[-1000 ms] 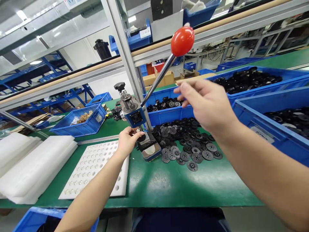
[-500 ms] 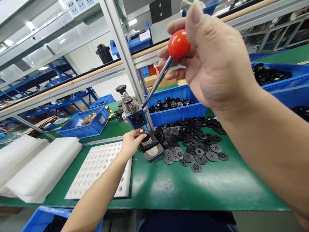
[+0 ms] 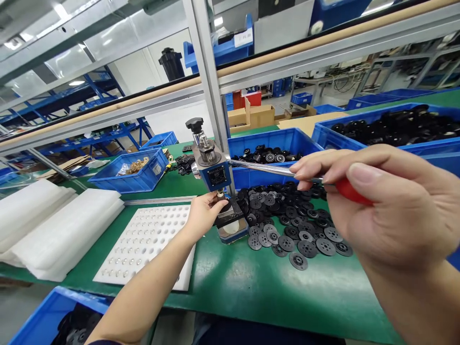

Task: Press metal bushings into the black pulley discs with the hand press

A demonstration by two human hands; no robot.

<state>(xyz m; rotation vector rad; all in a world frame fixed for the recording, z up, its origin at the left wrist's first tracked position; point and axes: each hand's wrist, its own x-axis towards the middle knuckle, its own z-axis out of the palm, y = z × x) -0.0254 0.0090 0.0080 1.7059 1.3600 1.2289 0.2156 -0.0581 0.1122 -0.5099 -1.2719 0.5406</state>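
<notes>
A small hand press (image 3: 216, 176) with a blue body stands on the green bench. My right hand (image 3: 391, 211) is closed round the red ball knob (image 3: 354, 191) of its steel lever (image 3: 262, 166), which lies nearly level. At the foot of the ram, my left hand (image 3: 203, 215) pinches a small black part (image 3: 223, 203) on the press bed; the fingers hide much of it. A pale tip shows just above that part. Many black slotted discs (image 3: 298, 261) lie heaped to the right of the press. Left of it is a white foam tray (image 3: 185, 280) with rows of holes, several filled with small shiny pieces.
Blue bins of black parts (image 3: 258, 179) stand behind and to the right. A blue bin with brass-coloured pieces (image 3: 125, 181) sits back left. White foam sheets (image 3: 68, 235) are stacked at the left. An aluminium post (image 3: 204, 62) rises behind the press.
My right hand has pulled the lever down from a steep angle to nearly level. My left hand stays at the press bed. The view has shifted slightly.
</notes>
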